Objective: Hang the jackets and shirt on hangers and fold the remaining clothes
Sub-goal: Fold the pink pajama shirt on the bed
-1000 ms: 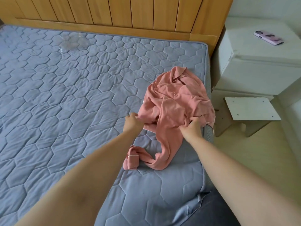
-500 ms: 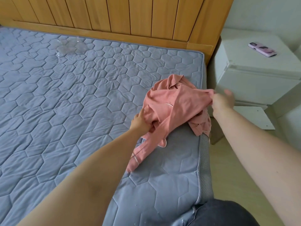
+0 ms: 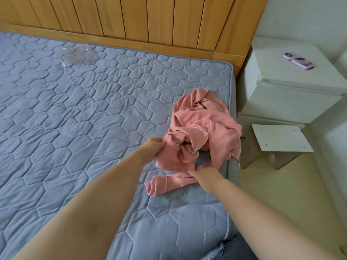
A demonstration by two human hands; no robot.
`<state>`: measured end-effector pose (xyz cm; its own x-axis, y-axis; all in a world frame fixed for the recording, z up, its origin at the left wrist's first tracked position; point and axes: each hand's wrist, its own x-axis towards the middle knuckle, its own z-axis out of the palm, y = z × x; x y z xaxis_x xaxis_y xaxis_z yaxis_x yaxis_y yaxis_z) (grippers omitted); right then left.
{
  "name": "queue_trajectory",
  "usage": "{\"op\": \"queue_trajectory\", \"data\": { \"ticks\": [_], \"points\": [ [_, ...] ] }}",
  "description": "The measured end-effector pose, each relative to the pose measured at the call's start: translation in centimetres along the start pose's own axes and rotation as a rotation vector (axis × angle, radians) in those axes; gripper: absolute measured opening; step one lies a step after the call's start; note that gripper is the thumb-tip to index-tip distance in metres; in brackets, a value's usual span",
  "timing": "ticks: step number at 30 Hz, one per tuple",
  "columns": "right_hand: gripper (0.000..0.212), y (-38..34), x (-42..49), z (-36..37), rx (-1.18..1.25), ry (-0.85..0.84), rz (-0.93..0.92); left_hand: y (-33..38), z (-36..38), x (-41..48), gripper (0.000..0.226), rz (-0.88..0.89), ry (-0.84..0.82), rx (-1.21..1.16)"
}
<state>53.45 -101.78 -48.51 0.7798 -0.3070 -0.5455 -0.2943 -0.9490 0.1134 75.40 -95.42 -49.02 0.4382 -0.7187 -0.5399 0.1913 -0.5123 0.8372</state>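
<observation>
On the grey quilted mattress (image 3: 75, 128) the left hand (image 3: 153, 147) gripped the left edge of the crumpled pink garment (image 3: 206, 124), heaped at the bed's right edge; the right hand (image 3: 206, 175) curled its fingers round the sleeve lying flat; beside the bed stood a white nightstand (image 3: 291, 94) bearing a pink phone (image 3: 298, 61)

item: pink garment (image 3: 202, 126), salmon, thin white piping along its edges
state: crumpled heap, not folded, not on a hanger
position: on the mattress (image 3: 75, 128) at its right edge, one part drooping over the side
sleeve (image 3: 174, 180): stretched out flat from the heap toward the bed's near end, cuff (image 3: 155, 186) open
hold: left hand (image 3: 154, 147) pinches the heap's left edge; right hand (image 3: 206, 175) at the sleeve's root, fingers hidden in the fabric
</observation>
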Motion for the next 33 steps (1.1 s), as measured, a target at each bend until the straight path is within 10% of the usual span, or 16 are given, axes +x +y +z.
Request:
{"op": "queue_trajectory", "data": {
  "ticks": [5, 10, 14, 20, 25, 29, 33],
  "points": [
    [0.037, 4.3, -1.1, -3.2, -0.192, -0.037, 0.347, -0.7, -1.9, -1.3, 0.012, -0.130, -0.287, 0.098],
    [0.050, 11.8, -4.2, -5.5, -0.327, -0.098, 0.995, -1.7, -0.7, -1.9, 0.006, 0.148, 0.121, 0.626],
    [0.051, 9.4, -2.9, -5.1, -0.100, 0.081, 0.663, -2.9, 0.6, -2.6, 0.053, -0.033, 0.106, 0.441],
    [0.088, 1.6, 1.5, -5.7, 0.506, 0.310, 0.194, -2.1, 1.4, -4.4, 0.024, 0.097, -0.096, 0.163],
    [0.022, -0.1, 1.7, -7.2, 0.905, 0.294, 0.315, 1.2, 0.3, -5.6, 0.030, 0.200, -0.074, 0.369],
    [0.028, 1.0, 0.0, -9.9, 1.143, 0.470, 0.408, 2.2, -0.5, -5.6, 0.026, 0.329, 0.197, 0.370],
    [0.021, 4.2, -3.2, -13.9, 1.265, 0.599, 0.440, 3.4, 0.2, -6.1, 0.066, 0.304, 0.004, 0.236]
  ]
}}
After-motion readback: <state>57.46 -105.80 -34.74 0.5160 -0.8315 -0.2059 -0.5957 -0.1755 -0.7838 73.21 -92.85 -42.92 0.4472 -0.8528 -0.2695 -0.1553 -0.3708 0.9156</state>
